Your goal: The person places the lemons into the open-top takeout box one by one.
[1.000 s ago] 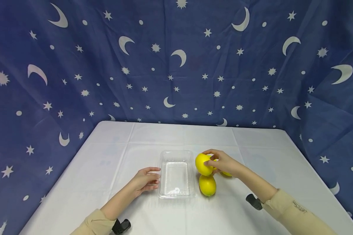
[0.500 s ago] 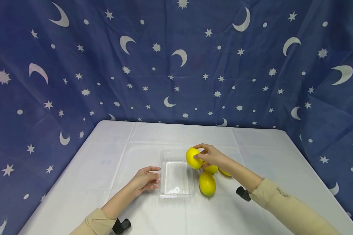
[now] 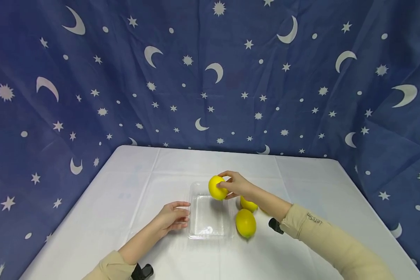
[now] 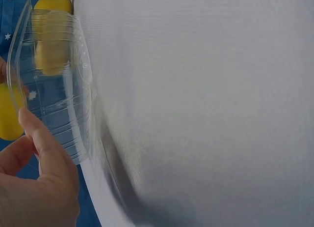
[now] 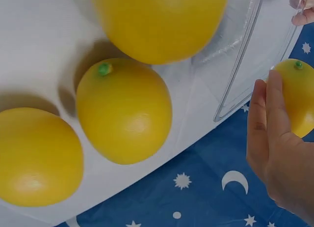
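Observation:
A yellow lemon [image 3: 217,188] is held between the thumb and fingers of my right hand [image 3: 236,184], above the far right part of a clear plastic box [image 3: 193,217]. In the right wrist view the held lemon [image 5: 300,101] shows a green tip. My left hand [image 3: 173,216] rests beside the box's left side, fingers loosely bent. In the left wrist view a fingertip of the left hand [image 4: 46,173] touches the box's rim. Close to the box's right side lie a near lemon [image 3: 246,223] and another lemon [image 3: 248,204] behind it.
A further lemon [image 5: 37,158] appears at lower left in the right wrist view, mostly covered by the right arm in the head view. White cloth covers the table [image 3: 133,186]. A blue curtain [image 3: 182,93] with moons and stars hangs behind it.
My right hand has carried its lemon leftward, from above the other lemons to over the box. The left hand and the box have stayed in place.

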### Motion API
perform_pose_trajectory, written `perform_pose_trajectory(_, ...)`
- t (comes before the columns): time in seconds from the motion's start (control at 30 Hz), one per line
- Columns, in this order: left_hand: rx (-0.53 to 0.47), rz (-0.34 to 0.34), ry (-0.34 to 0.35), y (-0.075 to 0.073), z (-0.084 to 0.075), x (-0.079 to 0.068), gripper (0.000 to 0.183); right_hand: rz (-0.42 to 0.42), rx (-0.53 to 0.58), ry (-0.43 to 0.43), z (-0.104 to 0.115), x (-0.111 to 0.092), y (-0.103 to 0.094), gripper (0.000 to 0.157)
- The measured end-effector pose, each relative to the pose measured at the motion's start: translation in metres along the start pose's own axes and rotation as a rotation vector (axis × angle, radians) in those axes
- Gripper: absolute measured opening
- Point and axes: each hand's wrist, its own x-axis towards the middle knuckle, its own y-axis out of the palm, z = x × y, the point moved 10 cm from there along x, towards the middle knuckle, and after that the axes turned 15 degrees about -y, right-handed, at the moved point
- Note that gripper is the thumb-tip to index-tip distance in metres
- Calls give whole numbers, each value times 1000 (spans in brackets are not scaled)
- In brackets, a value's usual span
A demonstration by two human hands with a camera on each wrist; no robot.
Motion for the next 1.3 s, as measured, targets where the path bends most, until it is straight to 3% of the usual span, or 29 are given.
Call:
perform_pose_trajectory(0.37,5,-45,-14,-2,-2,-1,43,29,32,71,-4,13,17,48)
perform_pose_trajectory(0.9,23,12,-10,2,-3,0,46,37,6,97,-15,16,45,49)
perform_pose_trajectory(1.3,48,-11,2,4,-5,-1,43,47,-25,109,-17,19,52,50)
